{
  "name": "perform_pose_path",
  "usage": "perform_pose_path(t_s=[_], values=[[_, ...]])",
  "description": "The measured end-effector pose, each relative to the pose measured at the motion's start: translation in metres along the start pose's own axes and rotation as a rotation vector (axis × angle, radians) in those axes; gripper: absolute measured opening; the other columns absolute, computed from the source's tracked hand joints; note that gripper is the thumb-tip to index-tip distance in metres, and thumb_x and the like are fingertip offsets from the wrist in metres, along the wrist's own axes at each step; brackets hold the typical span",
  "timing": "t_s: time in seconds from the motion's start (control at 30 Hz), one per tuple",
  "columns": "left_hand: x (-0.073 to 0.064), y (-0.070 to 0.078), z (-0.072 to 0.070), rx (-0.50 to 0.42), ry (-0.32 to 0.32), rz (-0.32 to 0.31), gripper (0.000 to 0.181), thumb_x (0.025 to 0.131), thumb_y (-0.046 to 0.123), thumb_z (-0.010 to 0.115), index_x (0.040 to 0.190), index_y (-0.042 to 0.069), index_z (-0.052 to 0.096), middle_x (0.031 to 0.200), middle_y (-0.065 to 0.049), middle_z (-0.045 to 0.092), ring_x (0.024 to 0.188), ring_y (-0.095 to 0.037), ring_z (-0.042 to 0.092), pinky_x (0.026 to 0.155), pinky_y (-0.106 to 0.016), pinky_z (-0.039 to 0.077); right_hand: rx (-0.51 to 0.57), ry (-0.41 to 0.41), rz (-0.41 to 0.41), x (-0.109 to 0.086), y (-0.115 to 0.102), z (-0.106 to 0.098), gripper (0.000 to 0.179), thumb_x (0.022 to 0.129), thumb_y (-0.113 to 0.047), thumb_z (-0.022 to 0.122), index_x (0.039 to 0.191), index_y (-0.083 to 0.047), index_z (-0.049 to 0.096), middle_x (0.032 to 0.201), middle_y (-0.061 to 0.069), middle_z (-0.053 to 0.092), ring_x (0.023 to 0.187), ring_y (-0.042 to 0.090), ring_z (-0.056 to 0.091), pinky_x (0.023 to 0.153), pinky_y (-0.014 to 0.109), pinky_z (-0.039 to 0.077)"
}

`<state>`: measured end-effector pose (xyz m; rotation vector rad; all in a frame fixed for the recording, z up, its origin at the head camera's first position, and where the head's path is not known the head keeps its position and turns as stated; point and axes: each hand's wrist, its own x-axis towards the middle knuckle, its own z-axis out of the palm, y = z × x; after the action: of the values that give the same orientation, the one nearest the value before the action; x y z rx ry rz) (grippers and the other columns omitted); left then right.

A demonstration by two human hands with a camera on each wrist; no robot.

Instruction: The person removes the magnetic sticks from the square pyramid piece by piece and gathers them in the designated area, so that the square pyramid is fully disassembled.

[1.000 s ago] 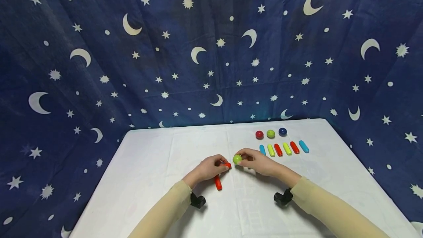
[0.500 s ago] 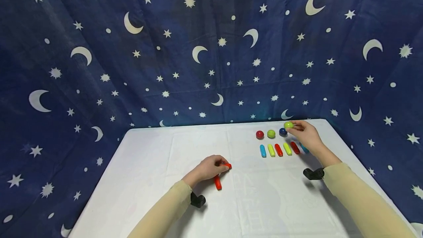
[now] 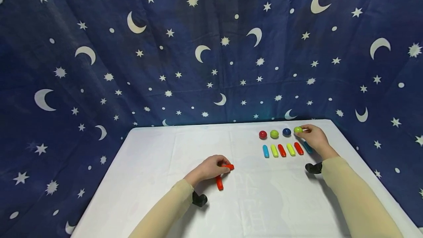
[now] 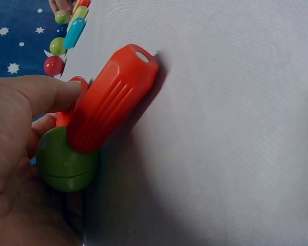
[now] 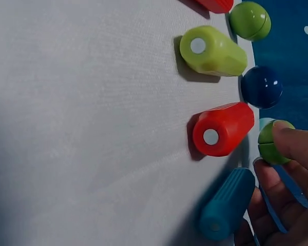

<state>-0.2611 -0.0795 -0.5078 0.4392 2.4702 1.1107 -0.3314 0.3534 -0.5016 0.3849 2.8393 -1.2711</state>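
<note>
My left hand point(image 3: 211, 168) pinches a red magnetic rod point(image 3: 229, 166) at mid-table. A second red rod point(image 4: 115, 95) slants out from a green ball point(image 4: 66, 161), which sits at the palm; the left wrist view shows this ball, while the hand hides it from the head view. At the back right my right hand point(image 3: 315, 139) pinches another green ball point(image 3: 298, 130) between thumb and fingers, just right of a dark blue ball point(image 3: 286, 132). Whether that ball touches the table, I cannot tell. A blue rod point(image 5: 228, 205) lies near the right fingers.
Left of the dark blue ball stand a green ball point(image 3: 274, 134) and a red ball point(image 3: 262, 134). In front of them runs a row of blue, yellow and red rods point(image 3: 282, 150). A starry dark blue cloth point(image 3: 185, 65) hangs behind the white table point(image 3: 158, 153).
My right hand has carried the green ball from beside the left hand to the right end of the ball row, then lowered it. The left hand has stayed in place.
</note>
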Motion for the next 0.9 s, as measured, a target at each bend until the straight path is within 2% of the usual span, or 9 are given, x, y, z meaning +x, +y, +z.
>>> perform_pose_path(t_s=[0.23, 0.9], values=[[0.0003, 0.0013, -0.0012, -0.006, -0.004, 0.005, 0.011, 0.095, 0.026, 0.074, 0.104, 0.021, 0.071, 0.092, 0.0, 0.062, 0.083, -0.018, 0.055, 0.076, -0.034, 0.044, 0.004, -0.001, 0.052, 0.0038, 0.0005, 0.0017, 0.055, 0.102, -0.026, 0.062, 0.144, 0.006, 0.047, 0.131, 0.031, 0.051, 0.109, 0.043, 0.05, 0.102, 0.058, 0.043], [0.0009, 0.0, 0.0, -0.001, -0.006, 0.006, 0.011, 0.095, 0.027, 0.073, 0.105, 0.021, 0.071, 0.091, 0.002, 0.062, 0.082, -0.017, 0.056, 0.076, -0.034, 0.044, -0.011, -0.015, 0.09, 0.0099, 0.0036, 0.0055, 0.058, 0.102, -0.026, 0.062, 0.148, 0.004, 0.044, 0.141, 0.033, 0.044, 0.119, 0.047, 0.045, 0.107, 0.065, 0.035]])
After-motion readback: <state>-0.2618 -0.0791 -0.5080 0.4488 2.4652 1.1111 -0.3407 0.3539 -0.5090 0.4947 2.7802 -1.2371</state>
